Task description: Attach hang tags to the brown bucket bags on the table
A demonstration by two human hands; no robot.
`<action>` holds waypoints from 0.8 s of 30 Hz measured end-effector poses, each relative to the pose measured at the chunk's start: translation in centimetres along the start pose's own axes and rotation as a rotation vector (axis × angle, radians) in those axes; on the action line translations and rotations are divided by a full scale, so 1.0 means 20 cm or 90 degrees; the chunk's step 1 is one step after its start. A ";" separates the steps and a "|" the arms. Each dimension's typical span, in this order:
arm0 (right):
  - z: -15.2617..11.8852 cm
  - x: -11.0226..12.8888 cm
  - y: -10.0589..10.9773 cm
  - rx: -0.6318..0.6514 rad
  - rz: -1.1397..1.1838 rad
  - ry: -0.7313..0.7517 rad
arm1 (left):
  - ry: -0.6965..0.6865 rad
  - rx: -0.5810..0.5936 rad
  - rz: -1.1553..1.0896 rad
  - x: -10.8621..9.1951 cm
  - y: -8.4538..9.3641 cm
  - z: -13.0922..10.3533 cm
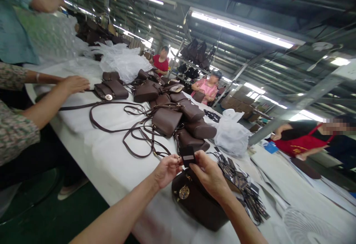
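Observation:
A dark brown handbag [201,208] with a round gold emblem stands on the white-covered table just below my hands. My right hand [208,173] grips a small black hang tag [188,157] with a pale label, above the bag's top. Close to the tag's left edge, my left hand [167,170] is closed in a pinch; what lies between its fingertips is too small to make out. Several loose black tags with cords [240,181] lie in a heap to the right of the bag. Part of the bag is covered by my right forearm.
Beyond my hands is a pile of brown handbags [167,121] with long straps. A co-worker's hand [73,84] rests beside another bag [112,89] on the left. Clear plastic bags [122,60] lie behind. A fan guard [308,225] is at lower right; other people stand around.

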State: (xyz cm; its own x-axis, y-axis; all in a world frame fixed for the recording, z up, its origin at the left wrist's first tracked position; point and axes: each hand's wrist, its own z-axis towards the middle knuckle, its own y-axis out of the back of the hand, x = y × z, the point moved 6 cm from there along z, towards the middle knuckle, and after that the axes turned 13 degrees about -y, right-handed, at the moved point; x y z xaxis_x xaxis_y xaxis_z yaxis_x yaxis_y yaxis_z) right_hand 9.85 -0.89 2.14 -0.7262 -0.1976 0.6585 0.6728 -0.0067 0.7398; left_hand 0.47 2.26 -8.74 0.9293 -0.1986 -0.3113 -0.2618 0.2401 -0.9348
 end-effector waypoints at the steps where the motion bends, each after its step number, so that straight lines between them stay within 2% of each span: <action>1: 0.01 0.02 -0.01 0.004 -0.013 0.001 | -0.039 0.017 0.033 -0.01 -0.03 0.00; 3: 0.05 0.04 -0.04 0.009 -0.017 -0.012 | -0.093 0.052 0.077 -0.05 -0.08 0.00; 5: 0.08 0.03 -0.05 0.012 0.072 -0.049 | -0.094 0.045 0.066 -0.07 -0.09 0.00; 9: 0.16 -0.04 0.00 -0.032 0.360 -0.118 | -0.027 -0.041 -0.029 -0.08 -0.01 0.00; 12: 0.20 -0.09 0.02 -0.053 0.409 -0.152 | 0.025 -0.055 -0.022 -0.05 0.04 0.01; 15: 0.22 -0.08 0.04 -0.064 0.308 -0.126 | 0.059 -0.058 0.008 0.00 0.05 0.02; 18: 0.23 -0.02 0.05 -0.084 0.043 -0.039 | 0.028 -0.100 0.011 -0.01 0.06 0.03; 21: 0.25 0.02 0.02 -0.039 -0.187 0.017 | 0.005 -0.123 0.024 -0.04 0.09 0.05; 24: 0.26 0.05 -0.03 0.036 -0.309 0.015 | 0.003 -0.108 0.067 -0.05 0.11 0.05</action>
State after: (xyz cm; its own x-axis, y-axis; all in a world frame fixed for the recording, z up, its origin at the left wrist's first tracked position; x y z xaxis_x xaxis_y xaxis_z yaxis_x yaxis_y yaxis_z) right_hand 8.06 4.06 3.08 -0.9502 -0.2070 0.2330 0.2481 -0.0498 0.9675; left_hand -0.79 3.98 -10.20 0.8935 -0.1853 -0.4090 -0.3977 0.0962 -0.9125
